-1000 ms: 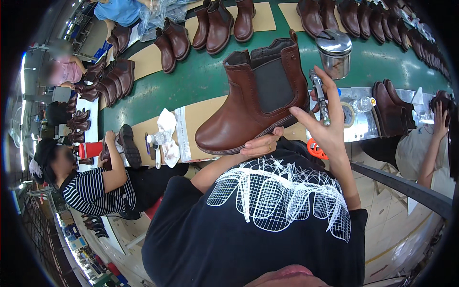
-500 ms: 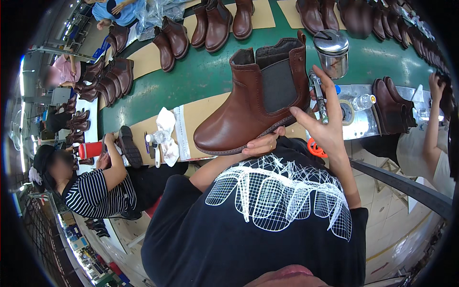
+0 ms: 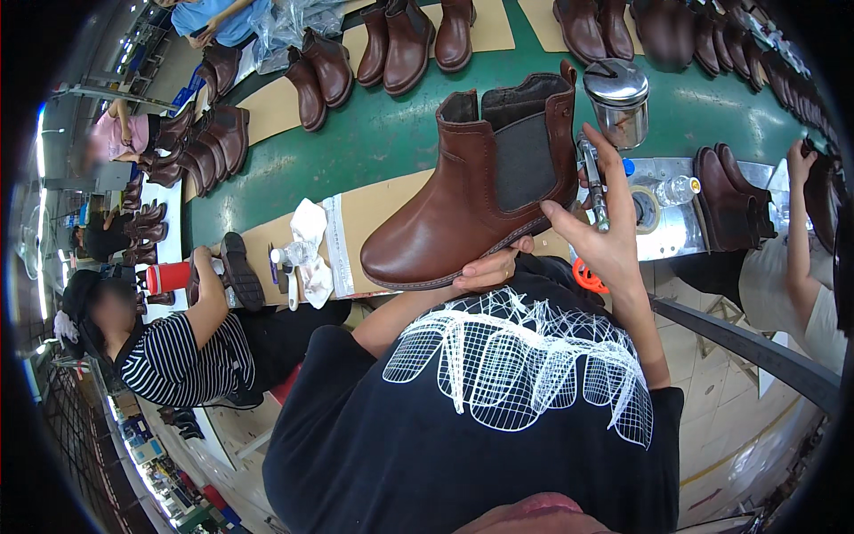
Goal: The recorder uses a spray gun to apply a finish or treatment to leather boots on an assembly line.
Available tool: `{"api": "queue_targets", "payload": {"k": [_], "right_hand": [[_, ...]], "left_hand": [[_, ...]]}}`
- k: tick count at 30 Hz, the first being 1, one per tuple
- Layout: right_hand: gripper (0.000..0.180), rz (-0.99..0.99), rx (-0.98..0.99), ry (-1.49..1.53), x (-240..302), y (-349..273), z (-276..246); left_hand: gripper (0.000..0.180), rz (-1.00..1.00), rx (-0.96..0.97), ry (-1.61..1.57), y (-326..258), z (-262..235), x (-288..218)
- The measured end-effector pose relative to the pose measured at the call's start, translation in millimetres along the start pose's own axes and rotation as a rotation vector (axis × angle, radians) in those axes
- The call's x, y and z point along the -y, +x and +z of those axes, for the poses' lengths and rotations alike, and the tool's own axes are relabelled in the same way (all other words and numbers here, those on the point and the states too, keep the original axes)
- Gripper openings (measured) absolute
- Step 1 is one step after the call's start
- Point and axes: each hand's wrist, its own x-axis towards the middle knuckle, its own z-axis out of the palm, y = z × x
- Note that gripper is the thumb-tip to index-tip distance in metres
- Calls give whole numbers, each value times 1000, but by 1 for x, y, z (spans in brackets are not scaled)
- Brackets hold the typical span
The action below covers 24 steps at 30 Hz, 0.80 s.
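A brown leather ankle boot (image 3: 445, 206) with a dark grey elastic side panel is raised in front of my chest, its toe to the left and its opening up. My left hand (image 3: 492, 267) grips it from below, fingers closed around the sole edge. My right hand (image 3: 598, 245) is beside the heel, its thumb close to or against the boot. Between its bent fingers I hold a slim silver metal tool (image 3: 594, 182), upright behind the heel; its exact kind cannot be made out. Just beyond that hand stands a lidded metal canister (image 3: 617, 102).
Brown boots (image 3: 405, 53) line the far side of the green table (image 3: 382, 133). A clear bottle (image 3: 678, 189) and another boot pair (image 3: 725, 198) are on the right. White cloth (image 3: 310, 222) and a brush lie left. Co-workers (image 3: 191, 347) sit on both sides.
The boot has tipped slightly, its upper part shifting a little right, still in my left hand. The co-worker on the left has moved an arm; the one on the right has lowered a hand slightly.
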Motion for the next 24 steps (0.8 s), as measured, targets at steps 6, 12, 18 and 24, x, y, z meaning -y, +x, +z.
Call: {"api": "queue_targets", "payload": {"k": [6, 12, 18, 24], "right_hand": [[82, -23, 26, -11, -8, -1, -3], [83, -6, 12, 27, -7, -1, -2], [84, 8, 19, 48, -5, -3, 1], [84, 11, 19, 13, -5, -3, 0]], "left_hand": [[49, 10, -24, 10, 1, 0, 2], [55, 92, 22, -19, 3, -4, 9], [57, 81, 25, 17, -3, -4, 7], [56, 67, 25, 20, -1, -5, 6]]}}
